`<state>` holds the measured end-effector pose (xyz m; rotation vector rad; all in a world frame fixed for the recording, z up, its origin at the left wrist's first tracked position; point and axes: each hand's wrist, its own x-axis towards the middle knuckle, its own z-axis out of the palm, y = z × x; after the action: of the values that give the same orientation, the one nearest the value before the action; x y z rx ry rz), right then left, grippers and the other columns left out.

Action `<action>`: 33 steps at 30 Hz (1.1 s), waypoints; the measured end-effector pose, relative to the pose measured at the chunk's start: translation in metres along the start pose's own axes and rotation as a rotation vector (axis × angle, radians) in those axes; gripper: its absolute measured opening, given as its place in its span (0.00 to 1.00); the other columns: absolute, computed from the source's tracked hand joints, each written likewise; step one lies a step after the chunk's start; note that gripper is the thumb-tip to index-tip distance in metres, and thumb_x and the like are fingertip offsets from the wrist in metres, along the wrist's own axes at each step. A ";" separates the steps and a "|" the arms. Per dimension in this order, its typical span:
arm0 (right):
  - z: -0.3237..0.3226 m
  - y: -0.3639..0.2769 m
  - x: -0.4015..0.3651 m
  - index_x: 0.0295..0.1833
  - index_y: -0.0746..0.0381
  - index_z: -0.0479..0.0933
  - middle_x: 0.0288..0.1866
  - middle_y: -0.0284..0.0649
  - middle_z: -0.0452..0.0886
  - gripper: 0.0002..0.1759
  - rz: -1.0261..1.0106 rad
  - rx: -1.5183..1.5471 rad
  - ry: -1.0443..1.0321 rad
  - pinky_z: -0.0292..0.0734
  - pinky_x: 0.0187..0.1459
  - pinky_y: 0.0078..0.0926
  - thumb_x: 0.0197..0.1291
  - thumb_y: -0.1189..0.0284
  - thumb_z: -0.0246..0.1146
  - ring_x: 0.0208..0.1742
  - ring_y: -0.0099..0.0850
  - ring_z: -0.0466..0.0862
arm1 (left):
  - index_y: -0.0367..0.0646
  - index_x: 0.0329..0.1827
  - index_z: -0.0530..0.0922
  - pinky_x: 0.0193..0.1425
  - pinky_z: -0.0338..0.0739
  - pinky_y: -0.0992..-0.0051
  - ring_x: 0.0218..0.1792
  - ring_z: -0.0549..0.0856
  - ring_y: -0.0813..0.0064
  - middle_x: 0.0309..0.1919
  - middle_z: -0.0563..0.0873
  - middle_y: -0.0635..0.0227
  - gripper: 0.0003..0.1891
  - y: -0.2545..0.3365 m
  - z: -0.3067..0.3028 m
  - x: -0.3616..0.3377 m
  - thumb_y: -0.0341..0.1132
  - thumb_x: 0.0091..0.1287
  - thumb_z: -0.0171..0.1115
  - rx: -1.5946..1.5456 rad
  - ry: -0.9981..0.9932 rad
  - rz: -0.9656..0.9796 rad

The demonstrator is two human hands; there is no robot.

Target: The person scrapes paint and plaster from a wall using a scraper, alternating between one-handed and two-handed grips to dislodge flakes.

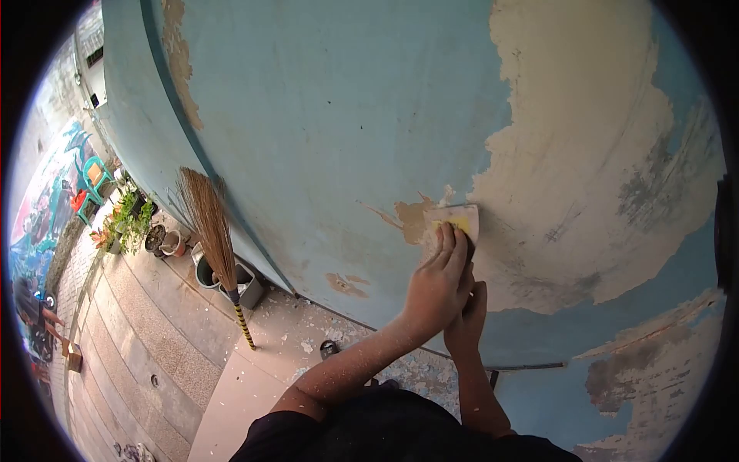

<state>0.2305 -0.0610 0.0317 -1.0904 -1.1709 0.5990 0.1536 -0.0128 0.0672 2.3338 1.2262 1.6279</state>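
Item: paint scraper (pixel 456 222), thin pale blade directly above the grip, long axis running up the wall (pixel 323 115). We record our right hand (pixel 469 314) closed round its hidden handle, and our left hand (pixel 435 285) nearer the blade, fingers spread flat on it. The surface is chalky blue paint, flaking to rough beige plaster (pixel 585 154) beyond the blade.

A wide scraper (pixel 456 222), its pale blade yellow-smeared, lies pressed flat against the peeling blue wall (pixel 323 115).

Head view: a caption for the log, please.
Left hand and right hand press a scraper against the peeling blue wall.
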 end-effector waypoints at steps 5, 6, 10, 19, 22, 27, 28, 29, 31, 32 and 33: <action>0.012 -0.014 0.016 0.46 0.67 0.66 0.41 0.38 0.72 0.17 0.156 -0.100 -0.029 0.71 0.46 0.27 0.71 0.65 0.63 0.42 0.24 0.71 | 0.28 0.70 0.71 0.49 0.87 0.62 0.56 0.86 0.44 0.64 0.76 0.28 0.30 -0.013 -0.021 0.027 0.32 0.65 0.66 -0.070 -0.030 -0.084; 0.009 0.000 0.011 0.46 0.67 0.66 0.43 0.39 0.72 0.18 0.117 -0.144 -0.037 0.71 0.46 0.28 0.71 0.64 0.64 0.43 0.24 0.71 | 0.28 0.70 0.71 0.49 0.87 0.62 0.56 0.86 0.44 0.63 0.76 0.29 0.30 -0.017 -0.017 0.022 0.32 0.65 0.66 -0.056 -0.001 -0.067; -0.004 -0.006 -0.008 0.49 0.68 0.67 0.44 0.41 0.71 0.18 0.153 -0.056 -0.019 0.71 0.49 0.27 0.72 0.64 0.62 0.47 0.24 0.72 | 0.29 0.70 0.72 0.49 0.87 0.62 0.56 0.86 0.46 0.64 0.77 0.31 0.30 0.005 -0.008 0.005 0.31 0.65 0.65 -0.085 -0.007 -0.046; 0.034 -0.011 0.030 0.47 0.67 0.67 0.34 0.40 0.77 0.15 0.008 -0.161 -0.139 0.75 0.39 0.27 0.71 0.69 0.65 0.37 0.24 0.78 | 0.29 0.69 0.73 0.42 0.87 0.62 0.44 0.91 0.48 0.59 0.81 0.32 0.28 -0.035 -0.038 0.038 0.31 0.66 0.65 -0.081 0.122 -0.139; -0.001 -0.007 0.003 0.48 0.67 0.66 0.42 0.39 0.75 0.16 0.126 -0.156 -0.081 0.75 0.45 0.25 0.73 0.68 0.64 0.45 0.23 0.77 | 0.29 0.70 0.71 0.45 0.87 0.62 0.46 0.90 0.46 0.63 0.78 0.31 0.30 -0.008 -0.017 0.012 0.31 0.65 0.66 -0.099 -0.005 -0.155; 0.034 -0.022 0.027 0.49 0.67 0.66 0.39 0.40 0.77 0.15 0.104 -0.208 -0.116 0.75 0.42 0.25 0.73 0.69 0.64 0.41 0.26 0.78 | 0.32 0.70 0.71 0.44 0.87 0.61 0.46 0.90 0.47 0.61 0.79 0.33 0.30 -0.033 -0.034 0.030 0.31 0.64 0.66 -0.123 0.088 -0.222; 0.052 -0.018 0.038 0.49 0.67 0.67 0.38 0.41 0.77 0.15 0.071 -0.246 -0.176 0.75 0.42 0.26 0.73 0.69 0.63 0.40 0.26 0.78 | 0.31 0.70 0.71 0.43 0.87 0.62 0.46 0.90 0.48 0.60 0.80 0.33 0.30 -0.052 -0.042 0.036 0.31 0.64 0.66 -0.097 0.065 -0.303; 0.063 -0.016 0.042 0.49 0.67 0.67 0.37 0.41 0.76 0.14 0.038 -0.282 -0.231 0.75 0.42 0.27 0.73 0.69 0.63 0.39 0.27 0.78 | 0.31 0.70 0.71 0.43 0.87 0.62 0.46 0.90 0.48 0.60 0.80 0.33 0.30 -0.055 -0.046 0.033 0.31 0.64 0.66 -0.092 0.060 -0.308; 0.057 -0.011 0.037 0.48 0.67 0.68 0.36 0.42 0.78 0.12 -0.003 -0.296 -0.197 0.75 0.40 0.30 0.72 0.72 0.63 0.37 0.28 0.79 | 0.30 0.70 0.71 0.43 0.87 0.62 0.46 0.90 0.47 0.59 0.80 0.32 0.30 -0.062 -0.052 0.034 0.31 0.64 0.66 -0.092 0.098 -0.292; 0.048 -0.008 0.030 0.48 0.67 0.68 0.35 0.43 0.79 0.11 -0.037 -0.325 -0.165 0.76 0.38 0.32 0.71 0.74 0.64 0.35 0.29 0.80 | 0.29 0.70 0.70 0.43 0.87 0.61 0.46 0.89 0.45 0.58 0.80 0.29 0.30 -0.055 -0.042 0.028 0.31 0.65 0.65 -0.094 0.066 -0.281; 0.032 -0.010 0.017 0.48 0.67 0.68 0.35 0.43 0.79 0.11 -0.034 -0.333 -0.160 0.76 0.38 0.32 0.71 0.74 0.64 0.35 0.29 0.80 | 0.28 0.70 0.69 0.45 0.87 0.61 0.47 0.89 0.42 0.59 0.78 0.26 0.31 -0.043 -0.032 0.019 0.30 0.65 0.65 -0.127 0.009 -0.236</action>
<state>0.2046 -0.0390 0.0480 -1.3176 -1.4621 0.4815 0.1058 0.0157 0.0772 2.0232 1.3012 1.5888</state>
